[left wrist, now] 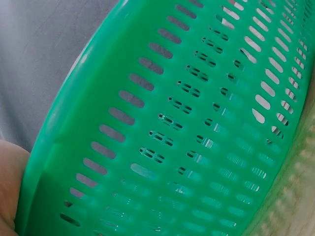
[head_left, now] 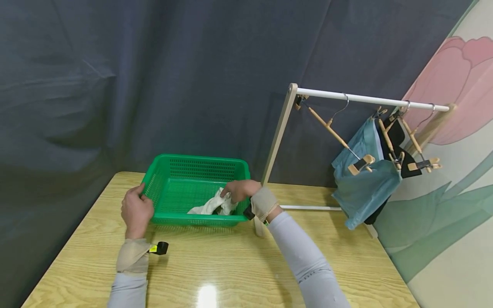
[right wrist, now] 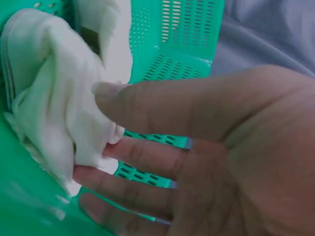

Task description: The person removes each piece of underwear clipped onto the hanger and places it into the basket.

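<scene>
A green plastic basket (head_left: 200, 160) with slotted walls stands on the wooden table. My left hand (head_left: 137, 208) grips its left rim; in the left wrist view only a little of that hand (left wrist: 11, 184) shows beside the rim. White cloth (head_left: 208, 207) lies bunched in the basket's front right part. My right hand (head_left: 242, 189) reaches in over it. In the right wrist view the thumb and fingers (right wrist: 142, 152) are spread apart and fairly straight, with fingertips right at the folds of the white cloth (right wrist: 59, 93).
To the right stands a rack with a white rail (head_left: 366, 99) and wooden posts. From it hang a bare clip hanger (head_left: 329, 124), light blue shorts (head_left: 366, 184) and a black garment (head_left: 408, 162). A dark curtain (head_left: 200, 77) hangs behind the table (head_left: 215, 265).
</scene>
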`<state>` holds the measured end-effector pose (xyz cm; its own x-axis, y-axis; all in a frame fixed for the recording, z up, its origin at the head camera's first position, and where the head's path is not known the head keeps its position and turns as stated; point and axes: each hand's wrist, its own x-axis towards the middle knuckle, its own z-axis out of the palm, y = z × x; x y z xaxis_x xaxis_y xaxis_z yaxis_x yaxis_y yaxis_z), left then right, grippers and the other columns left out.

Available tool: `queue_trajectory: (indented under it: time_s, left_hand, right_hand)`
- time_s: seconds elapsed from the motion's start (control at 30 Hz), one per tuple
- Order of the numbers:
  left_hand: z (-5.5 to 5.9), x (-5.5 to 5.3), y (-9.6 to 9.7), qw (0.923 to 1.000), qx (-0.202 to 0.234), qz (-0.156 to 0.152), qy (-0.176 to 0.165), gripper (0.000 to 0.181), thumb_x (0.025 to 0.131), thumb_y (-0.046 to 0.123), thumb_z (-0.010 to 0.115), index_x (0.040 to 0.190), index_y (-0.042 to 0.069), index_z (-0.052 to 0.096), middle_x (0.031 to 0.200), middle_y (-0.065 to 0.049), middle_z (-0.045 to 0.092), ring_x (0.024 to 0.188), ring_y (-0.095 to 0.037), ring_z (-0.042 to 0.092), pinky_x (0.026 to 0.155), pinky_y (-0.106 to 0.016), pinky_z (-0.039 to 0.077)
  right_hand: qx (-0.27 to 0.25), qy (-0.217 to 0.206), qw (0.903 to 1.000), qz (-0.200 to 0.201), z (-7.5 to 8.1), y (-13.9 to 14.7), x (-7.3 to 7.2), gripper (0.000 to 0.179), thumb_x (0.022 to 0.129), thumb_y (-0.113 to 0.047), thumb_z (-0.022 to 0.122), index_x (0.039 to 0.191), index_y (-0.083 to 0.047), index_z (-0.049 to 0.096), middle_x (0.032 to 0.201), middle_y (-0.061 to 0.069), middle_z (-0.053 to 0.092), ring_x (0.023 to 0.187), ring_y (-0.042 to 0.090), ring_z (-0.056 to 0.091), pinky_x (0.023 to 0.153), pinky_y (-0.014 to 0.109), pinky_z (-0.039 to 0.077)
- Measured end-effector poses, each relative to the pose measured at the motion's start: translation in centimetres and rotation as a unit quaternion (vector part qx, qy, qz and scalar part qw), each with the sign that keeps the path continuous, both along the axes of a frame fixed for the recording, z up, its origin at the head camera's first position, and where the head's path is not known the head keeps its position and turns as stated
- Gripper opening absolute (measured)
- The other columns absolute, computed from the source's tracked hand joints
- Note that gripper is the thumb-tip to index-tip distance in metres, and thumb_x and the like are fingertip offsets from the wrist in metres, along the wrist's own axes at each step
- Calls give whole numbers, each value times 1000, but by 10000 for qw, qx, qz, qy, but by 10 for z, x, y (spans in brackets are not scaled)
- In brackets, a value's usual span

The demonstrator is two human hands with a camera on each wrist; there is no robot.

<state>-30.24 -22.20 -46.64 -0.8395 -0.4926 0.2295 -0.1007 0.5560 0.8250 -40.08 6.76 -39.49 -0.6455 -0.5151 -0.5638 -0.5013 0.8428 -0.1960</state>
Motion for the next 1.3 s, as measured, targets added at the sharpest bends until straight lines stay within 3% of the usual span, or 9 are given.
queue_trajectory:
  time_s: [0.17, 0.27, 0.37, 0.6, 0.73, 0.87, 0.97, 1.07, 1.3]
  left_hand:
    - [-1, 1, 3, 10000, 16, 32, -11, 53, 97, 1, 31, 145, 1, 55, 144, -29, 52, 123, -57, 50, 87, -74, 44]
    - [-2, 3, 4, 10000, 29, 87, -1, 53, 96, 2, 32, 144, 1, 56, 143, -29, 53, 123, -57, 51, 87, -74, 44]
    - [-4, 5, 4, 9999, 30, 129, 24, 52, 96, 2, 33, 143, 1, 57, 142, -29, 54, 122, -57, 51, 86, -74, 44]
    - [-6, 7, 3, 9999, 72, 6, 126, 48, 98, 4, 38, 142, -2, 57, 141, -32, 54, 125, -56, 50, 93, -73, 41]
    - [-5, 6, 1, 9998, -58, -95, 146, 46, 100, 9, 42, 142, -4, 56, 139, -34, 54, 125, -55, 50, 97, -71, 40]
    - [-2, 5, 1, 9974, -566, -1, 445, 42, 99, 8, 45, 134, -10, 61, 130, -37, 57, 118, -57, 52, 99, -69, 39]
    - [1, 6, 4, 9882, -1104, 91, 1062, 34, 95, 1, 49, 118, -15, 67, 119, -39, 61, 113, -57, 53, 101, -69, 36]
    - [3, 6, 17, 9717, -1600, -97, 1738, 27, 92, -3, 53, 107, -17, 70, 112, -38, 64, 112, -54, 53, 103, -68, 34]
    - [2, 17, 86, 9420, -1825, -1394, 2446, 22, 88, -4, 62, 105, -11, 73, 118, -28, 66, 117, -47, 56, 104, -61, 41]
  right_hand:
    - [5, 34, 10000, 73, -2, 4, 3, 55, 103, 3, 48, 153, -20, 49, 161, 3, 41, 95, 15, 49, 59, 27, 32]
    - [-121, 133, 9996, 206, -3, 8, 6, 53, 104, -1, 49, 153, -20, 49, 160, 3, 42, 119, 14, 56, 72, 26, 44]
    - [-340, 124, 9991, 237, 0, 13, 12, 50, 105, -6, 52, 153, -17, 48, 159, 5, 44, 143, 22, 45, 101, 33, 49]
    - [-893, 214, 9957, 73, 8, 26, 29, 48, 107, -20, 53, 154, -12, 45, 160, 9, 41, 148, 29, 38, 114, 45, 41]
    - [-1857, 753, 9795, 205, 8, 37, 45, 43, 106, -16, 55, 147, -4, 52, 159, 16, 41, 149, 33, 35, 116, 49, 38]
    - [-2851, 1548, 9454, 311, 0, 49, 64, 38, 105, -14, 56, 141, -2, 57, 160, 18, 36, 149, 34, 34, 115, 51, 39]
    - [-3408, 1920, 9199, 294, -8, 60, 80, 34, 105, -13, 55, 137, -4, 60, 158, 17, 37, 146, 34, 39, 113, 51, 41]
    - [-3689, 2054, 9063, 177, -15, 75, 99, 29, 105, -12, 55, 133, -6, 63, 154, 15, 42, 142, 33, 43, 110, 50, 44]
    - [-3578, 2081, 9101, -224, -26, 123, 134, 25, 105, -11, 57, 128, -11, 66, 143, 8, 55, 134, 27, 53, 107, 46, 48]
